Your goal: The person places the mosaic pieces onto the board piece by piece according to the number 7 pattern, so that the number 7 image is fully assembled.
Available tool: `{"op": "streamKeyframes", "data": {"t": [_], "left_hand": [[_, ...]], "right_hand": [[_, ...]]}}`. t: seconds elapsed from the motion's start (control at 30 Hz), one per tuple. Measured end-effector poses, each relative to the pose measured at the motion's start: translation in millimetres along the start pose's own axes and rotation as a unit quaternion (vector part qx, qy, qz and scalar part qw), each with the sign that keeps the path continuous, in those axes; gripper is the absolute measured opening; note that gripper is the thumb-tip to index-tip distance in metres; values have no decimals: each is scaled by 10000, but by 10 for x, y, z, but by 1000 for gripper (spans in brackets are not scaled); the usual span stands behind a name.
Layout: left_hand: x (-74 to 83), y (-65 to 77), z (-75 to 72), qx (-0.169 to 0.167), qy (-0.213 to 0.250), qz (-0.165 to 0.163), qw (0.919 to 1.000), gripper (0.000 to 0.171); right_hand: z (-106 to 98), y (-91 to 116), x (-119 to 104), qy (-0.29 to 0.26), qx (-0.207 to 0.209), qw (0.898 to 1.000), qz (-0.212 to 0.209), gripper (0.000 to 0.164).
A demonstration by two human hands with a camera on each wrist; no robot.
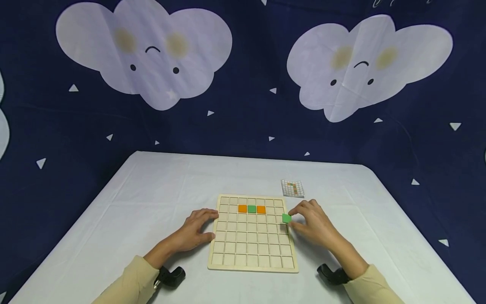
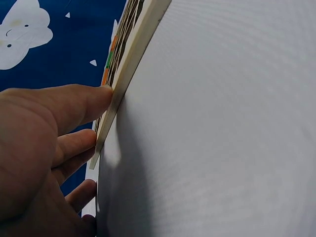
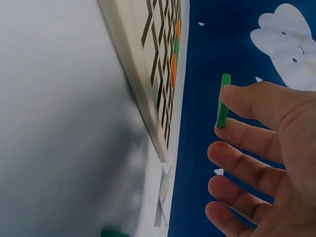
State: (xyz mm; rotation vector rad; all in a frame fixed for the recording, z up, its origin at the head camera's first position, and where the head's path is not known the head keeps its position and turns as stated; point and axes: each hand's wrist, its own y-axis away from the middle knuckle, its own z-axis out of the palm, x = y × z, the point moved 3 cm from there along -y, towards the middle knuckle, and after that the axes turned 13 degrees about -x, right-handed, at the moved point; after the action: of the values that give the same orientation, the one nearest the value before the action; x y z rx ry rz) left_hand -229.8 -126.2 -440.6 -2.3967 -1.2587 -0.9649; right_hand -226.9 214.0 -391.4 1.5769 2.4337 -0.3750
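A wooden grid board [image 1: 253,262] lies flat on the table, its squares framed by raised lines. In one of its upper rows, a green tile [image 1: 252,209] sits between two orange tiles, one on the left [image 1: 242,208] and one on the right [image 1: 261,209]. My left hand [image 1: 195,231] rests at the board's left edge, thumb and fingertips touching it. My right hand [image 1: 314,223] pinches another green square tile [image 3: 224,103] between thumb and index finger, above the board's right edge. The other right-hand fingers are loosely bent.
Beyond the board's upper right corner lies a small card [image 1: 292,188] printed with a coloured grid pattern. A green piece [image 3: 114,232] shows at the bottom of the right wrist view, mostly cut off. A dark blue cloud-printed cloth [image 1: 243,126] hangs behind the white table [image 1: 159,181].
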Motion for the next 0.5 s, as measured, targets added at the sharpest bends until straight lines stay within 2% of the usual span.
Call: {"op": "streamKeyframes", "data": {"t": [0.5], "left_hand": [[-2,-2,-4,21,-47,25,10000,52]], "right_hand": [[46,-190,-161,-26,-69,9996,-280,21]]}}
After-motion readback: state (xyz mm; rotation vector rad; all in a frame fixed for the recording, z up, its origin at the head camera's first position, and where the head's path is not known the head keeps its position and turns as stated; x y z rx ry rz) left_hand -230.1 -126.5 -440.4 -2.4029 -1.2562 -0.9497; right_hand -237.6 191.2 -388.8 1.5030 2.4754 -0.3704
